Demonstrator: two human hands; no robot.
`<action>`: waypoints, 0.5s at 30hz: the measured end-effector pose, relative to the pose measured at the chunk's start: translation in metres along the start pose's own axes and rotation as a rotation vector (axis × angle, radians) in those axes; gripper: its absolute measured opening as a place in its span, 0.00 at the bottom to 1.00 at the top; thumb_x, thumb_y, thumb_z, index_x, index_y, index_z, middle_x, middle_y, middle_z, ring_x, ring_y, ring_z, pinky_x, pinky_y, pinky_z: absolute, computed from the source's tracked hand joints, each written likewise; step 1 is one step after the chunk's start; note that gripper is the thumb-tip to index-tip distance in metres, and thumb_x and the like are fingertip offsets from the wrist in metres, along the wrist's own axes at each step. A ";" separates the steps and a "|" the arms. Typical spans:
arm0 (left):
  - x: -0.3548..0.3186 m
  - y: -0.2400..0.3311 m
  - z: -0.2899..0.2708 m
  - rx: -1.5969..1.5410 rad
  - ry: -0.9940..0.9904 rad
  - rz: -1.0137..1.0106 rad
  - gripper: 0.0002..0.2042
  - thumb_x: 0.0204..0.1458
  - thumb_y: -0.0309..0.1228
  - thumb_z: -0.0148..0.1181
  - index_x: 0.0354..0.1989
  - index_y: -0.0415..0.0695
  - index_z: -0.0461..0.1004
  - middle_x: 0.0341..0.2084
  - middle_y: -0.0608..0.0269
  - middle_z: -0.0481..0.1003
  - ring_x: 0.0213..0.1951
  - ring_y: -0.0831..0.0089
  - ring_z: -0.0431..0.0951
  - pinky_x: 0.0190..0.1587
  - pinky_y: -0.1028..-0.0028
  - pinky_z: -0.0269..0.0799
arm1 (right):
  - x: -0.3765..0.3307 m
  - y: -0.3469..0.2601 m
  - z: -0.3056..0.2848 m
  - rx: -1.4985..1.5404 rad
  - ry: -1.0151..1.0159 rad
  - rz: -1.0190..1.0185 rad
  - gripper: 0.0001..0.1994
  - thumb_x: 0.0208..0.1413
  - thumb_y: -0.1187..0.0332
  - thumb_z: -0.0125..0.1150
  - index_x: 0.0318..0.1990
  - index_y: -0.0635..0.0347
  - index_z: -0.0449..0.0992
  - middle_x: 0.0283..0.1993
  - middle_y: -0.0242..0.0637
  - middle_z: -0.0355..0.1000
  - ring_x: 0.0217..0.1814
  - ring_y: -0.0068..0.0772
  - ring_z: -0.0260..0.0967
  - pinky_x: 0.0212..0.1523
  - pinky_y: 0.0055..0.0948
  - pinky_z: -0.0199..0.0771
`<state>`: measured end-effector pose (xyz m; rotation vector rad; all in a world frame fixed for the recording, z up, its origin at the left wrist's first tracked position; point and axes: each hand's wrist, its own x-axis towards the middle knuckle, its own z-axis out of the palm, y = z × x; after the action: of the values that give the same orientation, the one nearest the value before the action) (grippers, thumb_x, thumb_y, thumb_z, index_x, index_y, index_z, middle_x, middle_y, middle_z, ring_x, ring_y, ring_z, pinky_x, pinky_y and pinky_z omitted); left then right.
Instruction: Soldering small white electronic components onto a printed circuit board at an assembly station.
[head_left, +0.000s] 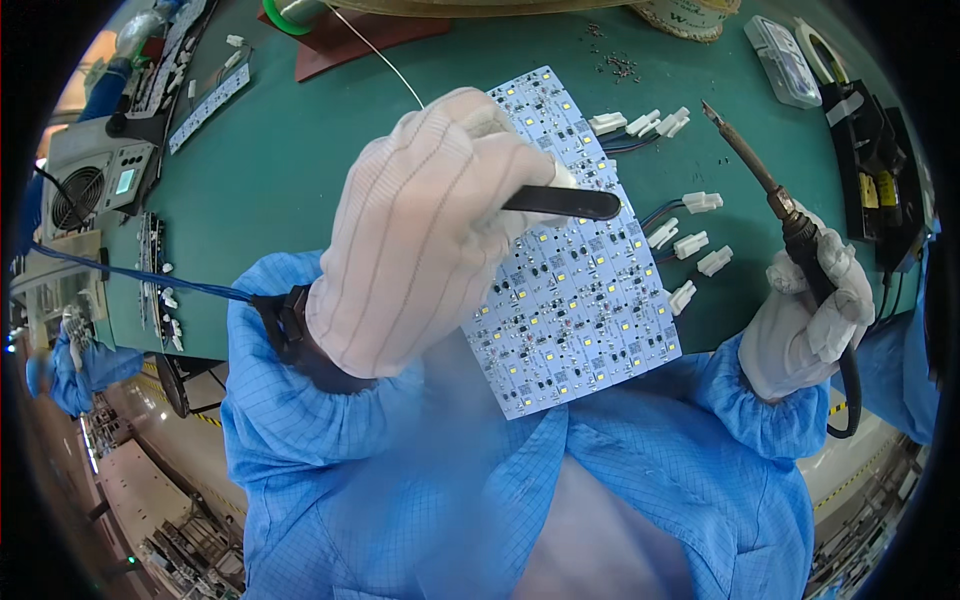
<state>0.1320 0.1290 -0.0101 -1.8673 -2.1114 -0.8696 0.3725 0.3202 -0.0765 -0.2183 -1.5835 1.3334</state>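
My left hand [425, 225], in a white striped glove, is closed over the upper left of a white circuit board panel [570, 320] covered with small components. From its fingers a black, flat, round-ended tool handle [570, 203] sticks out to the right; its working end is hidden. A thin pale wire [380, 55] runs down from the back to behind this hand. My gloved right hand [810, 310] grips a soldering iron [745, 150] by its dark handle, tip raised up and left, apart from the board. White connectors [690, 245] on dark leads lie along the board's right side.
A green mat [270, 130] covers the bench. Small dark parts [620, 67] lie scattered at the back, near a clear plastic box [782, 62]. A black stand [880, 170] is far right. At left are a grey device [95, 185] and a blue cord [150, 278] to my left wrist.
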 end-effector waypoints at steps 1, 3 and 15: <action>0.000 0.000 0.001 -0.005 -0.003 0.003 0.09 0.36 0.26 0.68 0.29 0.49 0.78 0.23 0.68 0.70 0.28 0.69 0.72 0.31 0.72 0.67 | 0.001 -0.002 0.003 0.035 -0.059 0.023 0.25 0.59 0.47 0.53 0.46 0.65 0.76 0.45 0.59 0.70 0.30 0.41 0.70 0.22 0.27 0.70; 0.000 0.000 0.002 -0.022 -0.040 0.003 0.09 0.36 0.26 0.68 0.29 0.50 0.78 0.23 0.68 0.70 0.29 0.70 0.72 0.33 0.72 0.66 | -0.001 -0.001 -0.004 0.015 -0.063 0.031 0.25 0.60 0.47 0.52 0.44 0.65 0.76 0.44 0.56 0.71 0.33 0.43 0.70 0.22 0.28 0.71; -0.004 0.001 0.009 -0.011 -0.014 -0.055 0.10 0.35 0.25 0.68 0.30 0.50 0.79 0.25 0.68 0.72 0.30 0.68 0.73 0.35 0.71 0.66 | -0.008 -0.033 0.031 -0.254 -0.281 -0.290 0.28 0.67 0.51 0.33 0.24 0.60 0.74 0.16 0.31 0.69 0.24 0.34 0.62 0.41 0.46 0.70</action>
<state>0.1353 0.1307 -0.0189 -1.8338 -2.1798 -0.8838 0.3675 0.2826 -0.0504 0.0482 -1.9391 0.9673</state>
